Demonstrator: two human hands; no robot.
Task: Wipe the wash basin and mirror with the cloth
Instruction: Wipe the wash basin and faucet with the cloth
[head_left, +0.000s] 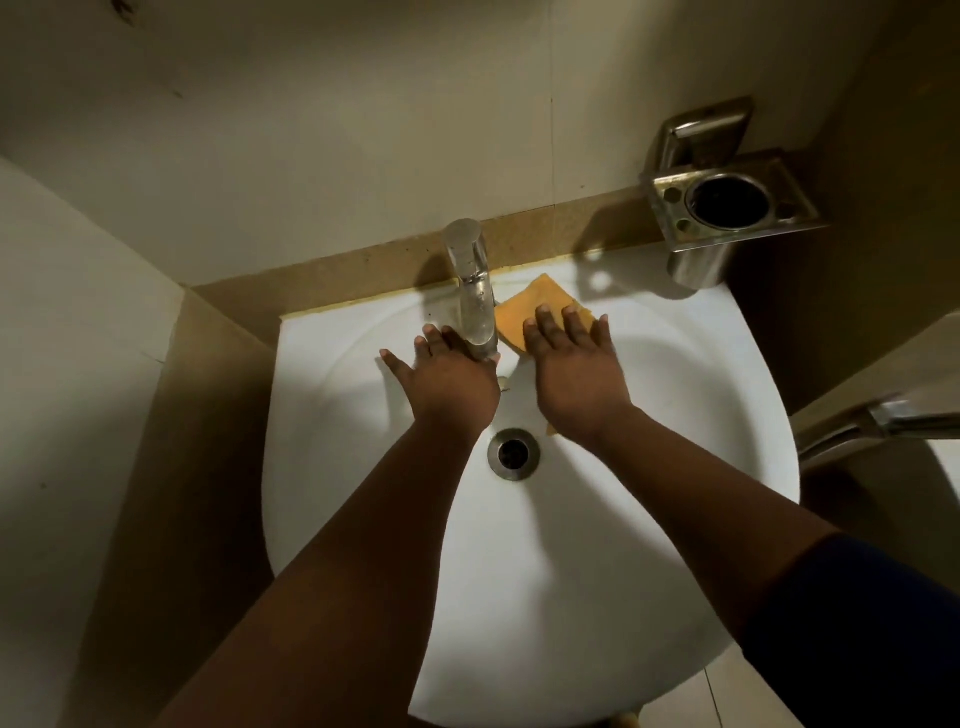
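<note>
A white wash basin (649, 467) fills the middle of the view, with a round metal drain (513, 453) at its bottom. An orange cloth (524, 312) lies on the back slope of the bowl, right of the steel tap (472, 291). My right hand (576, 374) presses flat on the cloth with straight fingers. My left hand (447, 379) lies flat with spread fingers on the basin under the tap's spout, its fingertips partly hidden by the tap. No mirror is in view.
A steel wall-mounted tumbler holder (727, 208) hangs above the basin's back right corner. A brown stone ledge (363, 270) runs behind the basin. A metal handle (872, 421) sticks in from the right edge. Walls close in at left and back.
</note>
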